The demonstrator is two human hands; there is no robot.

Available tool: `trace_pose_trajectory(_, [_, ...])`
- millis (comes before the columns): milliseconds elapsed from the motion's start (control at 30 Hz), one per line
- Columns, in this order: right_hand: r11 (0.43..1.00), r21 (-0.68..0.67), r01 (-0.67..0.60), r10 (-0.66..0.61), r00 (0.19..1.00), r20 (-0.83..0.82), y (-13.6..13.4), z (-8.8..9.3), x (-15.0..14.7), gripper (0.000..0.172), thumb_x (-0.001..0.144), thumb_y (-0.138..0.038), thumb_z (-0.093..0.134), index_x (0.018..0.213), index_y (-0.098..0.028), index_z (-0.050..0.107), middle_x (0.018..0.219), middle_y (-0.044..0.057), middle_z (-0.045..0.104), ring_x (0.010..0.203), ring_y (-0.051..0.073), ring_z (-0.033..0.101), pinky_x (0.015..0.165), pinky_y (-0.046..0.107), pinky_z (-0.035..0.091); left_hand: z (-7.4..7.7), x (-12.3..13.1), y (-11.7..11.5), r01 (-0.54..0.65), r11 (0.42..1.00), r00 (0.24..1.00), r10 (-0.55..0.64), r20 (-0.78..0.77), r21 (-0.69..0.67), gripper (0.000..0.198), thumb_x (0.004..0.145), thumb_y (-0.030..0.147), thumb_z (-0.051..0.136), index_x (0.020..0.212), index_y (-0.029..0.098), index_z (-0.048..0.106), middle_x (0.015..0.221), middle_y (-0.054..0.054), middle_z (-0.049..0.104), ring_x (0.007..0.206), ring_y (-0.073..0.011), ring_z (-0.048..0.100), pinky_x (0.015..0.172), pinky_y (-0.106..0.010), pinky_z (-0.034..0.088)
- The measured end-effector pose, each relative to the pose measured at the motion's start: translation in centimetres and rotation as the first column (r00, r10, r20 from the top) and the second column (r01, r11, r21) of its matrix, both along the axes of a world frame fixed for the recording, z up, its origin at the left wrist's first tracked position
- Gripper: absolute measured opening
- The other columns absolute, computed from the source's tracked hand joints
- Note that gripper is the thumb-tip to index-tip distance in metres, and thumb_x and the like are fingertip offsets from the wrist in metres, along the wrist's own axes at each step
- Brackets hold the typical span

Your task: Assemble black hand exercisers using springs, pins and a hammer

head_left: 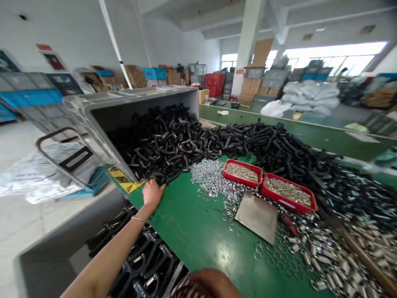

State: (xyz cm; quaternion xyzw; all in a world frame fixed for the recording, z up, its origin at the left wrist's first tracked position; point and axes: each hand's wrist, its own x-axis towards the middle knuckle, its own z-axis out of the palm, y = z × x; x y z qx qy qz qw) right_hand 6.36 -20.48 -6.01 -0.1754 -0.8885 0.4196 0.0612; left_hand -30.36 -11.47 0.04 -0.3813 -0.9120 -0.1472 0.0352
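Observation:
My left hand reaches to the near edge of a heap of black curved handles, by the lip of a tipped grey crate. Its thumb stands apart from the fingers, whose tips are against the nearest black parts; no part is lifted. At the bottom edge, a blurred bit of skin by a patterned sleeve appears to be my right hand; its fingers cannot be made out. Below my left arm, a grey bin contains black handles with metal fittings set in rows.
Loose metal rings lie on the green tabletop. Two red trays hold small metal pieces. A flat metal plate lies before them. Metal sleeves are heaped at right, beside a wooden-handled tool. A trolley stands left.

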Motion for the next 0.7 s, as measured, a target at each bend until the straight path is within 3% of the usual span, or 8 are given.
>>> trace_pose_trajectory(100, [0.944,-0.247,0.221,-0.269,0.945,-0.184,0.5,0.3,3.3,0.031,0.092,-0.059,0.044,0.122,-0.055,0.051,0.092,-0.005,0.074,0.078,0.024,0.073,0.069,0.039,0.061,0.1,1.6,2.0,0.025,0.999,0.992,-0.029,-0.119,-0.029,0.046,0.092,0.036,0.040,0.116,0.000,0.057,0.106,-0.027,0.062,0.098,-0.0387,0.062,0.085,-0.051,0.045])
trace_pose_trajectory(167, [0.885,-0.389,0.254,-0.365,0.899,-0.243,0.6,0.4,4.1,0.030,0.089,-0.063,0.042,0.118,-0.057,0.052,0.082,-0.004,0.073,0.068,0.025,0.073,0.062,0.039,0.060,0.9,2.2,2.7,0.100,0.993,0.970,-0.111,-0.216,-0.059,0.040,0.093,0.032,0.037,0.109,0.004,0.061,0.103,-0.025,0.063,0.098,-0.0376,0.060,0.087,-0.051,0.043])
trace_pose_trajectory(267, [0.892,-0.397,0.217,-0.335,0.906,-0.257,1.0,0.0,4.1,0.030,0.090,-0.061,0.042,0.118,-0.056,0.053,0.085,-0.003,0.074,0.069,0.025,0.074,0.064,0.040,0.060,2.2,2.1,3.4,0.163,0.984,0.941,-0.175,-0.290,-0.065,0.034,0.092,0.035,0.042,0.105,0.011,0.064,0.113,-0.025,0.060,0.113,-0.0404,0.052,0.093,-0.054,0.038])
trace_pose_trajectory(333, [0.904,-0.383,0.189,-0.313,0.904,-0.292,1.3,-0.6,3.9,0.028,0.092,-0.058,0.042,0.118,-0.057,0.052,0.084,-0.004,0.073,0.065,0.024,0.073,0.063,0.040,0.060,2.7,1.4,3.8,0.246,0.965,0.940,-0.259,-0.223,-0.084,0.028,0.089,0.032,0.048,0.102,0.012,0.064,0.117,-0.024,0.060,0.117,-0.0400,0.049,0.096,-0.053,0.038])
trace_pose_trajectory(433, [0.905,-0.404,0.137,-0.290,0.892,-0.347,1.6,-1.4,3.6,0.026,0.094,-0.053,0.041,0.119,-0.059,0.049,0.080,-0.005,0.071,0.058,0.023,0.072,0.059,0.039,0.059,3.0,-0.1,4.0,0.401,0.908,0.908,-0.412,-0.075,-0.125,0.021,0.083,0.015,0.050,0.099,0.012,0.063,0.107,-0.019,0.065,0.111,-0.0319,0.058,0.099,-0.044,0.041])
trace_pose_trajectory(533, [0.897,-0.426,0.115,-0.285,0.888,-0.360,1.7,-1.5,3.7,0.025,0.096,-0.051,0.040,0.118,-0.055,0.051,0.080,-0.004,0.071,0.058,0.023,0.073,0.057,0.038,0.059,3.4,-1.0,3.9,0.445,0.889,0.891,-0.451,-0.043,-0.112,0.031,0.080,0.007,0.047,0.108,0.012,0.060,0.108,-0.016,0.068,0.108,-0.0268,0.062,0.100,-0.038,0.044])
trace_pose_trajectory(600, [0.892,-0.438,0.109,-0.283,0.890,-0.356,1.7,-1.1,3.8,0.025,0.097,-0.051,0.038,0.118,-0.051,0.052,0.081,-0.002,0.071,0.060,0.023,0.073,0.058,0.037,0.059,3.8,-0.3,4.0,0.449,0.891,0.891,-0.452,-0.048,-0.069,0.041,0.083,0.011,0.046,0.124,0.012,0.051,0.119,-0.016,0.066,0.113,-0.0251,0.062,0.101,-0.037,0.045])
trace_pose_trajectory(700, [0.877,-0.468,0.114,-0.293,0.897,-0.331,1.8,-0.4,3.9,0.027,0.097,-0.054,0.037,0.116,-0.045,0.055,0.078,-0.001,0.071,0.058,0.023,0.073,0.057,0.037,0.058,4.0,2.8,4.5,0.496,0.859,0.867,-0.499,-0.011,0.125,0.054,0.086,0.016,0.045,0.140,0.015,0.037,0.133,-0.012,0.059,0.122,-0.0204,0.059,0.105,-0.033,0.045])
